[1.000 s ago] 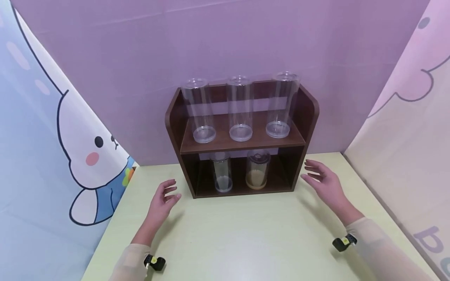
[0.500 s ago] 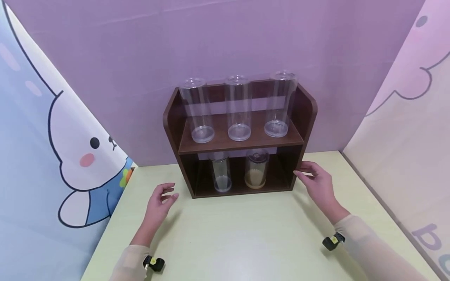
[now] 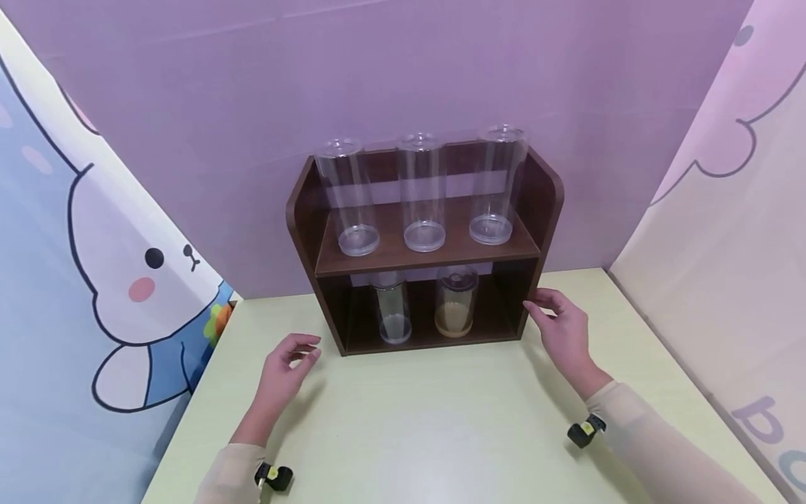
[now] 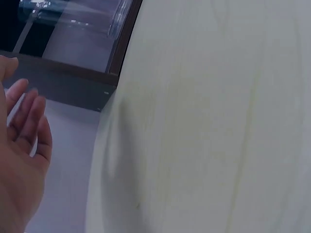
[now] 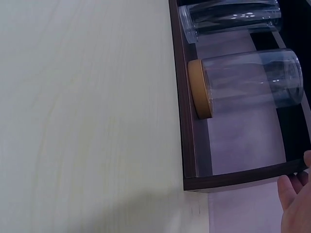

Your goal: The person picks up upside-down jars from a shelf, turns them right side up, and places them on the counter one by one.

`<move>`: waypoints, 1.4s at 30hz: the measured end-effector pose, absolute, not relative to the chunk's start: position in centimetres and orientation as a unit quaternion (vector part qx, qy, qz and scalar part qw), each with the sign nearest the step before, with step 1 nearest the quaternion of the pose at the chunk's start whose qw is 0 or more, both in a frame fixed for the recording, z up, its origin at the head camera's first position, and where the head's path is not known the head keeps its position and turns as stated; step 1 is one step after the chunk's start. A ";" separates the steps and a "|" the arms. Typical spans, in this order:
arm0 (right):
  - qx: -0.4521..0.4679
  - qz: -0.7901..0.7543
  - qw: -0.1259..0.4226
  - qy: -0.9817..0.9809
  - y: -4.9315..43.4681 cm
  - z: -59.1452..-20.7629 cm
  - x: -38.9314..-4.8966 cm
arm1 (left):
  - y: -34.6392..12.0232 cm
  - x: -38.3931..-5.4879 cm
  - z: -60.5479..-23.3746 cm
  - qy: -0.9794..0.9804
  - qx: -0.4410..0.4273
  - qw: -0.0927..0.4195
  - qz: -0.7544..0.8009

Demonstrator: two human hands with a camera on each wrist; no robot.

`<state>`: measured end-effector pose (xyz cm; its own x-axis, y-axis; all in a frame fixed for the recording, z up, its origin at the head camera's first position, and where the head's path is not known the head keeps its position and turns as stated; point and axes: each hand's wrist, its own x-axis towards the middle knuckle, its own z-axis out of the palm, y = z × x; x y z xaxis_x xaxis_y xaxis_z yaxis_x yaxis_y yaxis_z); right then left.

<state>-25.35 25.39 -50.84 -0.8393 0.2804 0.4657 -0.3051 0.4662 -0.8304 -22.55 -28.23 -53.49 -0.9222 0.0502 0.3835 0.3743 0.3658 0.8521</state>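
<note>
A dark brown two-tier shelf [image 3: 428, 260] stands on the table against the purple backdrop. My right hand [image 3: 562, 332] is at its right side panel, the thumb by the front edge and the fingers along the outer face; they touch it lightly at most. Off the shelf's left side, my left hand [image 3: 283, 369] hovers with loosely bent fingers, holding nothing. On the lower tier are a clear narrow jar [image 3: 394, 308] and a wider clear jar [image 3: 456, 301], whose tan lid [image 5: 199, 89] is at the bottom. Three clear cylinders, including the middle cylinder [image 3: 423, 196], stand on the upper tier.
The pale table [image 3: 428, 420] spreads in front of the shelf. A purple cloth [image 3: 403, 63] hangs behind. Printed panels close off both sides, the left panel [image 3: 38, 301] with a rabbit. Each wrist wears a small black camera.
My right hand has moved left, up to the shelf's right panel. The left hand has barely shifted, its thumb and fingers slightly closer. The head view has drifted a little; the jars stand as before.
</note>
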 end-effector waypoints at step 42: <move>0.009 0.508 0.285 -0.812 25.2 -50.9 -25.3 | -17.2 -25.1 -53.8 -0.816 -0.140 0.094 -0.553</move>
